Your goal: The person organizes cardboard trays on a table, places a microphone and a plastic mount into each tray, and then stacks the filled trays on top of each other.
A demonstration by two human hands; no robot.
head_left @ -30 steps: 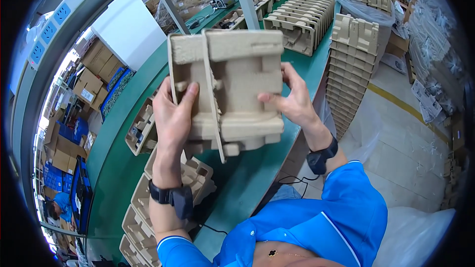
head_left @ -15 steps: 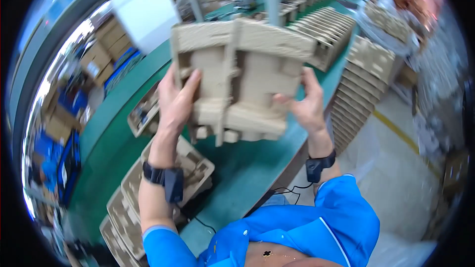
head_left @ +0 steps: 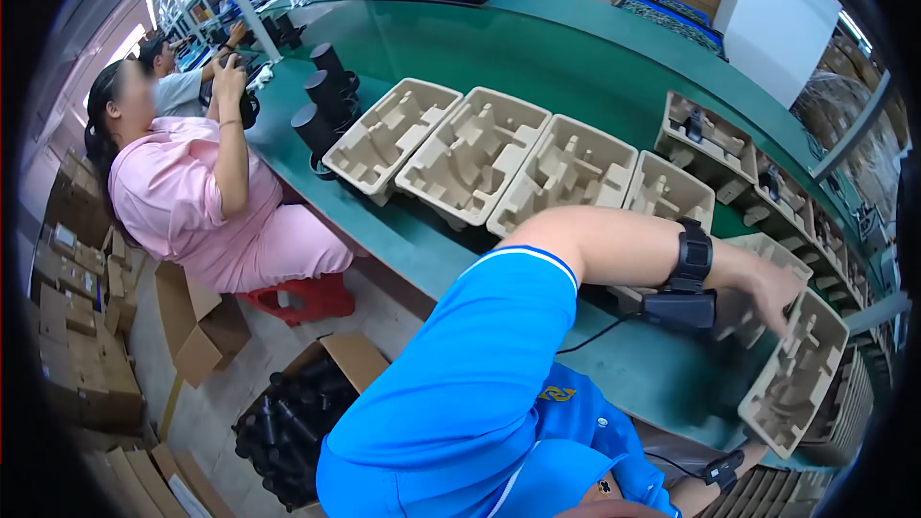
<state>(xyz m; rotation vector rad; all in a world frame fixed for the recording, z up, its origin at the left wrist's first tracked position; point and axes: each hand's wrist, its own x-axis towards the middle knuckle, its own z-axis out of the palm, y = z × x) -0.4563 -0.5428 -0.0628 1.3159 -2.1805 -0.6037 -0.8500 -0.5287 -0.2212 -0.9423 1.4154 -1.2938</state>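
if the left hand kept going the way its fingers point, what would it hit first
Most likely the tilted beige moulded-pulp tray the left hand is already touching at its upper edge; depth is unclear.

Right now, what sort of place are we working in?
Most likely a factory packing line: a long green workbench carries a row of moulded pulp trays, the left hand holds another tray, and a seated co-worker handles black cylinders beside cardboard boxes.

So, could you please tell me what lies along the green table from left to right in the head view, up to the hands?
Black cylinders → first pulp tray → second pulp tray → third pulp tray → fourth pulp tray → left hand → tilted pulp tray it touches. All rest along the green table.
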